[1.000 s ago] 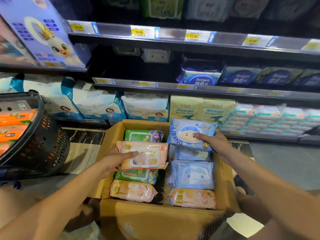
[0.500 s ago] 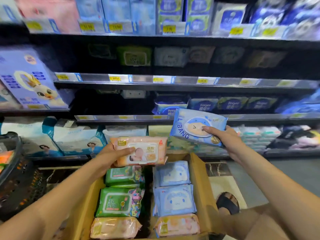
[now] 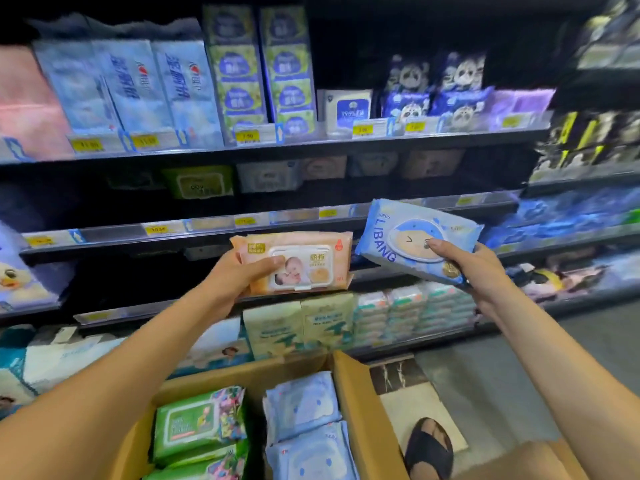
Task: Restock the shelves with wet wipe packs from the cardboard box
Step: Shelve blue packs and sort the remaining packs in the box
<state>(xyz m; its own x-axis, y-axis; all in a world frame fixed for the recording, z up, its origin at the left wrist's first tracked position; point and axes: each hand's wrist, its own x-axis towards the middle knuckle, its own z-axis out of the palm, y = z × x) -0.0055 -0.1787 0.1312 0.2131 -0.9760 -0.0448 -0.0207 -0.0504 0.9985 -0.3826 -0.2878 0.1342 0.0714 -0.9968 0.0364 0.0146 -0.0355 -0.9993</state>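
restock under way: left hand (image 3: 235, 282) clamped round pink pack (image 3: 304, 261) at frame centre; right hand (image 3: 471, 268) pinching blue libang pack (image 3: 412, 237) at 3 o'clock of pink one. both packs, a second ago just above cardboard box (image 3: 353, 393), now raised to mid shelf (image 3: 207, 225) level. box sits at 6 o'clock, green packs (image 3: 201, 420) left inside. shelving likely next.
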